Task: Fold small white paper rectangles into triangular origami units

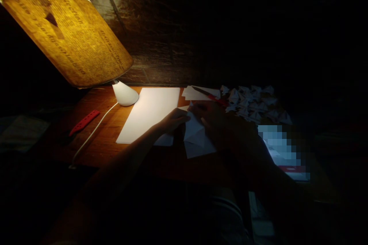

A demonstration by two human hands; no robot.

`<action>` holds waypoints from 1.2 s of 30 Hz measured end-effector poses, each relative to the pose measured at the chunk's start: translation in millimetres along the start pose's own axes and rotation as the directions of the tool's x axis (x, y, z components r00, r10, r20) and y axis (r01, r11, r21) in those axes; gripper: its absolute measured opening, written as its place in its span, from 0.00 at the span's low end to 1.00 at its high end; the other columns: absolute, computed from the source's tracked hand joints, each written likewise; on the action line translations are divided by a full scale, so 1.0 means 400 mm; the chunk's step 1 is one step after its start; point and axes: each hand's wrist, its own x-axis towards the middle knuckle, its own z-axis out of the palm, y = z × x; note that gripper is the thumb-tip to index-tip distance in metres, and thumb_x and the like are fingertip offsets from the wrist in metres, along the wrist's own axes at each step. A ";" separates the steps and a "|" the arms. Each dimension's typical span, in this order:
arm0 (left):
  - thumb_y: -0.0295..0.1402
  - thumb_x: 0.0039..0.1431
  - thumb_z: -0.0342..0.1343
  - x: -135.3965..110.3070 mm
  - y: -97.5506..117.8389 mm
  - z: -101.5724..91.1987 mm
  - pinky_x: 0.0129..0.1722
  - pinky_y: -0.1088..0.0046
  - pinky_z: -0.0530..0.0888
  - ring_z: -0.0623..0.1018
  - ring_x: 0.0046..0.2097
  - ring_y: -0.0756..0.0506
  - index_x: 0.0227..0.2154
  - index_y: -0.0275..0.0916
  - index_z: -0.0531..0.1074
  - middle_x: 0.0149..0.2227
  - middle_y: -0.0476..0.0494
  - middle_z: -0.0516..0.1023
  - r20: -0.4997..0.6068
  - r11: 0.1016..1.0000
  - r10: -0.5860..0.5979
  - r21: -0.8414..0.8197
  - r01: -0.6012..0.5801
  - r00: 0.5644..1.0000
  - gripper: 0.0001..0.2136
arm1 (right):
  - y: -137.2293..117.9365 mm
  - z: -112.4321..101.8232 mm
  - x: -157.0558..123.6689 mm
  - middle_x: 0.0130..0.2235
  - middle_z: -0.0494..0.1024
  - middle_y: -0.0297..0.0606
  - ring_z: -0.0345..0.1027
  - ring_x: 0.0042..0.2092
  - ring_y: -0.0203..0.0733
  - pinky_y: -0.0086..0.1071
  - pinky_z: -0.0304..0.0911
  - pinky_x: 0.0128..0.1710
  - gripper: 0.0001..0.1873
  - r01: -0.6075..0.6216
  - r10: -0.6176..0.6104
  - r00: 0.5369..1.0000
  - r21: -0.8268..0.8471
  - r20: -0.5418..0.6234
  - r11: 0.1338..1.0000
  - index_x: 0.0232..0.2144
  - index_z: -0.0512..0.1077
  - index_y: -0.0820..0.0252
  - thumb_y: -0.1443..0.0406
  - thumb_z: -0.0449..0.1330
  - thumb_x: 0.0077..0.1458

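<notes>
Right there, the fingers of both hands were closed on the paper: the left hand (174,118) pinched its left edge, and the right hand (211,114) gripped near its top, where a point stuck up. Deep shadow swallowed the right fingertips, so their exact hold was hard to tell. And the paper (197,132) itself, white and creased, sat between the hands at the front of the bench (106,134), a flat corner pointing toward the person; whether it touched the wood, you couldn't tell.

Just behind and left, partly covered by the left hand, lay big white sheets (155,107). Beyond the fingers came smaller slips (198,92), a red-handled blade (214,97) lying across them, and to the right, oh, a whole crowd of folded pieces (250,101)! Nearer, beside the right forearm, glowed a bluish screen (283,155), pixelated over. Out left, the lamp (125,95) stood against the sheets, its printed shade (71,38) tilted and lit amber, its cord (94,128) trailing past a red tool (86,120) to the bench's near edge.
</notes>
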 end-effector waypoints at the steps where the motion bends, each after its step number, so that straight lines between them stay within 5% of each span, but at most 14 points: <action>1: 0.43 0.57 0.62 0.000 0.001 0.000 0.27 0.75 0.63 0.69 0.28 0.51 0.24 0.35 0.72 0.24 0.48 0.71 -0.007 1.000 0.004 0.003 -0.004 1.000 0.16 | 0.004 0.002 0.001 0.24 0.69 0.31 0.59 0.28 0.35 0.30 0.53 0.25 0.29 -0.005 0.006 1.000 0.017 -0.015 1.000 0.23 0.70 0.57 0.40 0.71 0.47; 12: 0.42 0.59 0.60 -0.001 -0.012 -0.001 0.27 0.74 0.64 0.69 0.27 0.51 0.24 0.36 0.70 0.24 0.49 0.71 0.012 1.000 0.005 -0.004 -0.005 1.000 0.15 | 0.011 0.006 0.004 0.23 0.64 0.28 0.56 0.26 0.34 0.30 0.54 0.24 0.28 0.027 -0.026 0.998 0.032 -0.053 0.999 0.21 0.66 0.56 0.42 0.71 0.49; 36: 0.44 0.57 0.61 -0.007 0.017 0.005 0.27 0.74 0.64 0.67 0.27 0.50 0.20 0.37 0.68 0.22 0.50 0.68 0.074 0.998 -0.002 0.059 -0.002 0.997 0.18 | -0.017 -0.008 0.001 0.25 0.71 0.31 0.62 0.29 0.35 0.32 0.59 0.30 0.20 0.039 -0.037 0.998 0.048 -0.041 0.998 0.21 0.68 0.56 0.51 0.68 0.50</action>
